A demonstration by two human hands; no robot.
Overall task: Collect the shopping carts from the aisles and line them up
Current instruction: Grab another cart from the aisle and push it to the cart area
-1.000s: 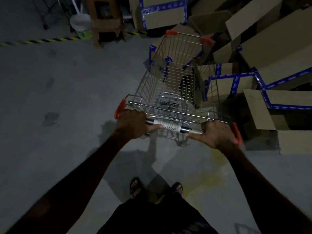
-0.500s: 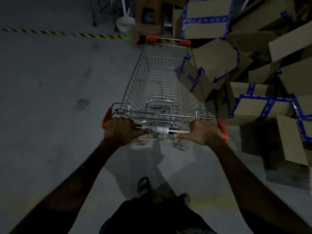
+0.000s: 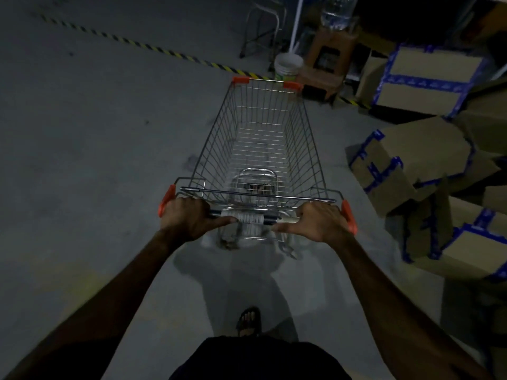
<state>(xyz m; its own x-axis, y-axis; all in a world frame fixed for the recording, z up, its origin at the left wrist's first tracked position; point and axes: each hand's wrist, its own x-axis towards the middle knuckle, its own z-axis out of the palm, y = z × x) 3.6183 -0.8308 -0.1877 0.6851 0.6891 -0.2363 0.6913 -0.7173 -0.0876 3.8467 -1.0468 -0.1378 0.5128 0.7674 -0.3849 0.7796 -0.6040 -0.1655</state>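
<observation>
A wire shopping cart (image 3: pixel 262 138) with orange corner caps stands on the grey concrete floor right in front of me, its basket empty. My left hand (image 3: pixel 189 218) grips the left end of the cart's handle bar (image 3: pixel 252 217), beside the orange end cap. My right hand (image 3: pixel 319 222) grips the right end of the same bar, thumb stretched along it. A white barcode label sits on the bar between my hands. The cart's nose points toward a white bucket and a brown stool.
Cardboard boxes (image 3: pixel 411 157) taped in blue are piled along the right, close to the cart's side. Ahead stand a white bucket (image 3: pixel 288 67), a brown plastic stool (image 3: pixel 326 58) and a metal frame stool (image 3: pixel 262 26). Yellow-black floor tape (image 3: pixel 153 48) runs across the far floor. Open floor lies left.
The cart has swung left, away from the pile of boxes, and now points straight ahead toward the bucket. Both hands keep their hold on the handle.
</observation>
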